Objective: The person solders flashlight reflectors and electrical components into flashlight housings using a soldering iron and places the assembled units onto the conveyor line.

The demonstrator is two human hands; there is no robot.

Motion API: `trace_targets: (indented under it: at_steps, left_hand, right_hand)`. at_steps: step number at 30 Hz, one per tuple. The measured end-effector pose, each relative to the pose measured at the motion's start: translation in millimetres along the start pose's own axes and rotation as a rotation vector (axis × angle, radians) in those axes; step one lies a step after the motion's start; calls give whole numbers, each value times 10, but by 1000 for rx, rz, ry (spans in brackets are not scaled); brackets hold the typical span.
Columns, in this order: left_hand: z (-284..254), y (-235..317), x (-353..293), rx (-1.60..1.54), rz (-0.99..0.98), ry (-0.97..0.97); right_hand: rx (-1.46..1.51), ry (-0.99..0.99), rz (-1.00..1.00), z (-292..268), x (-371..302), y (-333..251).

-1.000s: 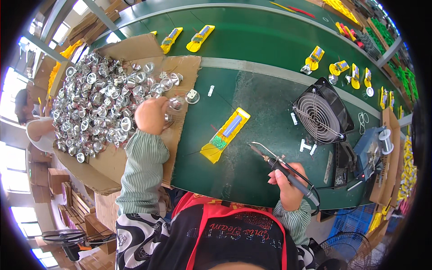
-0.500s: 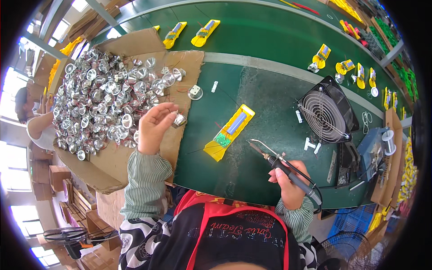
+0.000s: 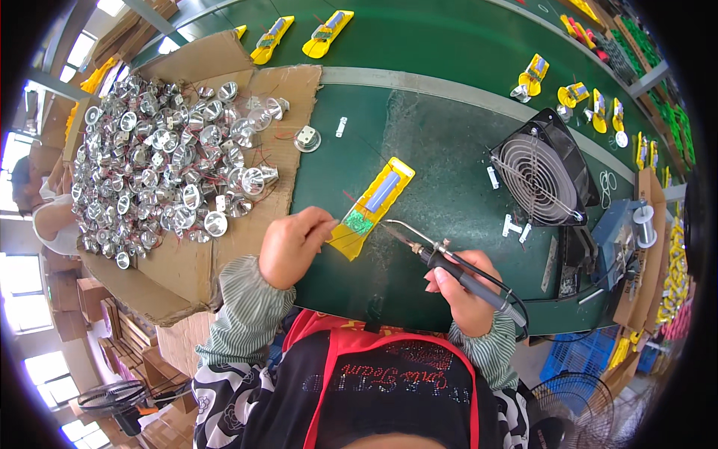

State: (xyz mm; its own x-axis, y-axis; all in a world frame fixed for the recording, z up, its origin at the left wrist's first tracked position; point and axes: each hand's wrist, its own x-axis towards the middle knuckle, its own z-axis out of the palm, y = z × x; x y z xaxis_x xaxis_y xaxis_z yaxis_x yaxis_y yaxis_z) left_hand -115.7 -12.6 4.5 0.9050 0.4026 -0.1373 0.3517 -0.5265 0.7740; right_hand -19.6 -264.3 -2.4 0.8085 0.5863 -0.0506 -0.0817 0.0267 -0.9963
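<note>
On the green bench lies a yellow plastic housing [image 3: 349, 245], tilted, with a blue cylindrical battery cell [image 3: 383, 191] and a small green circuit board [image 3: 359, 222] in it. Thin red and black wires stick out from it. My left hand [image 3: 293, 247] is at the housing's left edge beside the board, thumb and forefinger pinched together; what they hold is too small to make out. In my right hand [image 3: 467, 292] is a soldering iron [image 3: 464, 278] with a curved metal tube along it, held like a pen. Its tip points at the board from the right, close to the housing.
A cardboard box [image 3: 258, 217] at left holds a heap of shiny reflectors [image 3: 161, 165]; a single reflector [image 3: 307, 139] lies beside it. A black fan [image 3: 538, 176] and a solder spool [image 3: 643, 216] stand at right. Yellow housings [image 3: 327, 34] lie along the far belt.
My left hand has moved right, from the reflectors at the box edge to the housing. The soldering iron's tip has come nearer the circuit board. The whole view has shifted slightly.
</note>
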Motion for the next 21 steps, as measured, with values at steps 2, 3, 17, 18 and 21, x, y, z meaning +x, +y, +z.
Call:
trace_targets:
  at_steps: [2, 3, 17, 18, 21]
  left_hand:
    - [69, -2, 6, 207, 190, 56]
    - [103, -19, 12, 206, 186, 55]
    - [168, -102, 58, 232, 269, 18]
    - [167, -103, 60, 230, 267, 16]
    - [160, -111, 66, 235, 279, 19]
  right_hand:
    - [18, -9, 26, 29, 28, 20]
    - [36, -18, 46, 48, 42, 30]
    - [102, -60, 134, 207, 229, 160]
    - [127, -42, 150, 212, 231, 161]
    - [121, -49, 139, 223, 249, 188]
